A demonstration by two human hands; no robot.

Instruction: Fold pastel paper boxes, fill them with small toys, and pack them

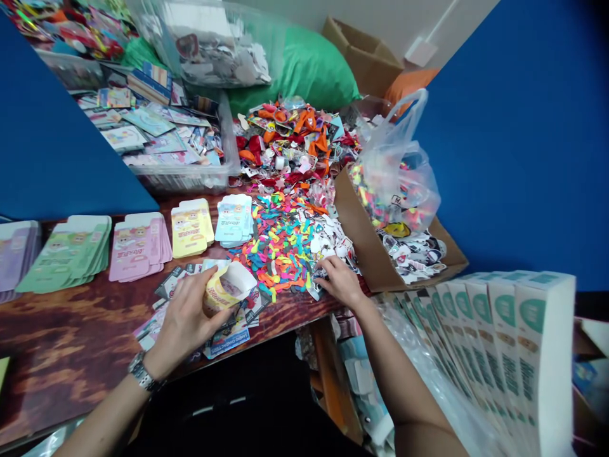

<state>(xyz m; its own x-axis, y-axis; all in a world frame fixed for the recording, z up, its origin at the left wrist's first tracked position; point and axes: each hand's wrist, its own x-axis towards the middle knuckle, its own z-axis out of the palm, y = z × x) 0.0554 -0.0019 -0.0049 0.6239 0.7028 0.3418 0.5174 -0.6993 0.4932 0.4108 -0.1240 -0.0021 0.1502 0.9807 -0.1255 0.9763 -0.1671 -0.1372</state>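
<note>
My left hand [188, 311] is wrapped round a small yellow paper box [222, 293]; its top is open and tilted towards the right. Something pale shows inside, too small to name. Under that hand lie printed cards and packets [229, 341]. My right hand [339, 279] reaches down to a heap of white-edged stickers [330, 240], thumb and forefinger apart at its near edge. Left of those fingertips spreads a pile of small bright rubbery pieces [276, 247], like deflated water balloons.
Flattened box stacks in blue [234, 219], yellow [191, 227], pink [140, 246], green [69, 254] and purple [16, 257] line the table [85, 343]. Behind stand a clear bin [185, 178] and mixed trinkets [295, 136]. A cardboard carton [364, 244] and white boxes [518, 343] are at right.
</note>
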